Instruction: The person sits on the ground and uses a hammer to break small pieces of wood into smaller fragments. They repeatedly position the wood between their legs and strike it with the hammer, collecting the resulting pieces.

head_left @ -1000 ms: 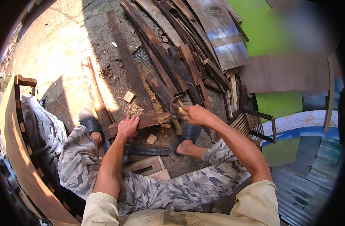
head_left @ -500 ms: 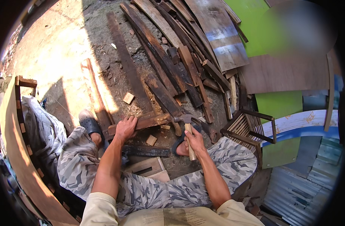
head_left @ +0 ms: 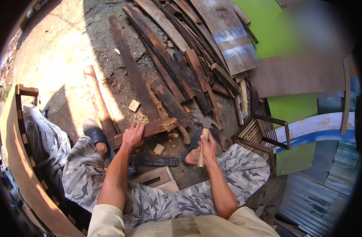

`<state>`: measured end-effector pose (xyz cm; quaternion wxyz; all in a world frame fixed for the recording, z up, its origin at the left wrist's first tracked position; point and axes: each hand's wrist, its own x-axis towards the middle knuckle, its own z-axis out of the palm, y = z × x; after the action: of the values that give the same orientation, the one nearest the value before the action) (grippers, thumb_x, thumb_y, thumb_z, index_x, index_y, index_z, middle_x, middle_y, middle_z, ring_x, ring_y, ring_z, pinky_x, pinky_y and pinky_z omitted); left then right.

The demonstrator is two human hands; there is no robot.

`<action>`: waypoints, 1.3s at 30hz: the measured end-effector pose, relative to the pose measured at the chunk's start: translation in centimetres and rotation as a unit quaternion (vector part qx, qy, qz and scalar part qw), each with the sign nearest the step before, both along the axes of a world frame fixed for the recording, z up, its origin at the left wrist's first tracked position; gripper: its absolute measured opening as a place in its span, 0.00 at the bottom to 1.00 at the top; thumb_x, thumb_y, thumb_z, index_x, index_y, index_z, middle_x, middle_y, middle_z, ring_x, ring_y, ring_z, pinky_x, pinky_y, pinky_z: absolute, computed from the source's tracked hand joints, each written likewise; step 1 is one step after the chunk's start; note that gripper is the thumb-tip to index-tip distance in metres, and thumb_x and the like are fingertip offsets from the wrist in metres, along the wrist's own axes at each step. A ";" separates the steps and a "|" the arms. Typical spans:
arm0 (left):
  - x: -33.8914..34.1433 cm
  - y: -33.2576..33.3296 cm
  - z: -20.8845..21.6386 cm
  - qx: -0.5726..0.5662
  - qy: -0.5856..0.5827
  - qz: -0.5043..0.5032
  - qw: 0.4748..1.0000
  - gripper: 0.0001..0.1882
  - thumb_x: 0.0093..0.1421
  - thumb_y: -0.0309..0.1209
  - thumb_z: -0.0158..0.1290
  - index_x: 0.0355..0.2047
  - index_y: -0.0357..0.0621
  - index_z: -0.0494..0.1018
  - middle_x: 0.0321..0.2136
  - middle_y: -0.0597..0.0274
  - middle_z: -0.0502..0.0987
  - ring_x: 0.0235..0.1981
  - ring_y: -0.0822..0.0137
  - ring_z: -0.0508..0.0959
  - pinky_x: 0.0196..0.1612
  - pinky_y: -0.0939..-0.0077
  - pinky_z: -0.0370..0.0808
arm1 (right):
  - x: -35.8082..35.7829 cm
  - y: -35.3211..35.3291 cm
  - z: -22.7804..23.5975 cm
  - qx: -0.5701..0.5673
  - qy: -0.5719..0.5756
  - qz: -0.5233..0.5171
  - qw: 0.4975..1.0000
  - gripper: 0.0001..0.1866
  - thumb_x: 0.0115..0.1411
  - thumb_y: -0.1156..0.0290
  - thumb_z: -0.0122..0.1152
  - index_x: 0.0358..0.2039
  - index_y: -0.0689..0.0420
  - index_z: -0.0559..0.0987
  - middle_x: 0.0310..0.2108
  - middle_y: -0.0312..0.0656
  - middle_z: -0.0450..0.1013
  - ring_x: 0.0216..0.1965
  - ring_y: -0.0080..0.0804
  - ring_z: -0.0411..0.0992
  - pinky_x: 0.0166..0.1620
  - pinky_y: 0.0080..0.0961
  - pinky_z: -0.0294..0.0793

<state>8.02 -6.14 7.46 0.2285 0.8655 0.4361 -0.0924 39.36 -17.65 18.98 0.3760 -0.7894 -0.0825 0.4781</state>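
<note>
My right hand (head_left: 208,148) is closed round the light wooden handle of a claw hammer (head_left: 202,157). Its metal head is raised above my right foot, away from the wood. With its fingers wrapped over the far edge, my left hand (head_left: 133,136) grips a short piece of wood (head_left: 159,128) lying crosswise between my feet. Just beyond that piece's right end a curved wooden handle (head_left: 184,135) shows, its other end hidden. A small wood offcut (head_left: 158,149) lies on the ground nearer to me, in front of a dark beam (head_left: 154,160).
Long old boards (head_left: 161,55) are heaped ahead, with another offcut (head_left: 134,105) near them. On the right stand a slatted wooden frame (head_left: 264,134) and corrugated metal sheet (head_left: 303,205). A curved wooden panel (head_left: 15,150) stands at my left. A light board with a slot (head_left: 159,178) lies close to me.
The hammer has shifted slightly right, away from the piece of wood, with my right hand still round it. My left hand stays on the wood.
</note>
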 end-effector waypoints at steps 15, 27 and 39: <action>0.4 0.3 0.6 0.024 -0.007 -0.007 1.000 0.24 0.48 0.34 0.64 0.42 0.47 0.66 0.39 0.61 0.73 0.46 0.57 0.78 0.37 0.60 0.81 | -0.4 1.5 -1.3 0.057 -0.020 -0.039 0.997 0.32 0.69 0.68 0.54 0.72 0.48 0.57 0.23 0.35 0.68 0.14 0.21 0.65 0.14 0.22 0.66; 0.4 -0.1 0.8 0.026 -0.005 -0.001 1.000 0.25 0.47 0.37 0.66 0.41 0.47 0.66 0.39 0.62 0.72 0.45 0.58 0.77 0.37 0.61 0.81 | -1.6 1.0 0.6 0.049 -0.004 -0.125 0.991 0.29 0.68 0.64 0.58 0.68 0.48 0.64 0.23 0.33 0.68 0.13 0.21 0.65 0.14 0.21 0.67; 0.0 0.0 0.1 0.031 -0.028 0.010 0.999 0.19 0.53 0.35 0.59 0.44 0.47 0.68 0.39 0.62 0.74 0.46 0.59 0.77 0.37 0.62 0.81 | -3.8 -4.0 1.7 0.186 -0.363 0.509 0.758 0.31 0.59 0.67 0.64 0.63 0.58 0.70 0.33 0.49 0.74 0.32 0.47 0.76 0.37 0.38 0.75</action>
<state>8.05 -6.16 7.60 0.2150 0.8701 0.4405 -0.0521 35.59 -21.64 20.66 0.1587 -0.6598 -0.6901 0.2514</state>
